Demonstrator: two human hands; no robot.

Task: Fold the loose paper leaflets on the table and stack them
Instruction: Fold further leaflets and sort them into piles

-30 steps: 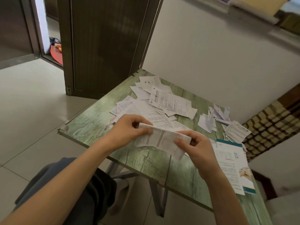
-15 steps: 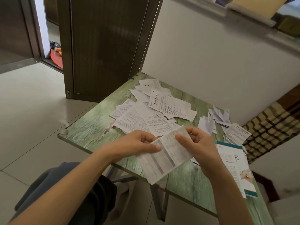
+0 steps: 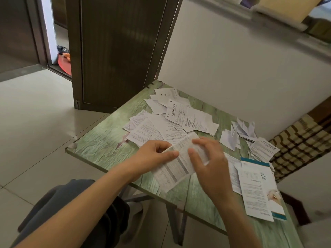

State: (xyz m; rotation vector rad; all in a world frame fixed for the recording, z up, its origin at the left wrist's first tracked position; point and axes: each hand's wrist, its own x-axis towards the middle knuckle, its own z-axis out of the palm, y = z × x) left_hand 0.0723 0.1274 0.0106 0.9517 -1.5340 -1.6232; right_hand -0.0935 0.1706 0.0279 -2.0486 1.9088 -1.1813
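The blurred right hand [image 3: 209,163] covers part of the long white printed leaflet [image 3: 176,169]; I cannot tell whether it grips. The left hand [image 3: 155,155] pinches the leaflet's left edge above the green wood-grain table [image 3: 100,140], whose left corner lies bare.

leaflet [image 3: 176,165] turned lengthwise | R hand [image 3: 207,163] slid over its top half

Green table [image 3: 100,145] w/ loose leaflets [image 3: 180,119] (brochure [image 3: 259,190] nearby).
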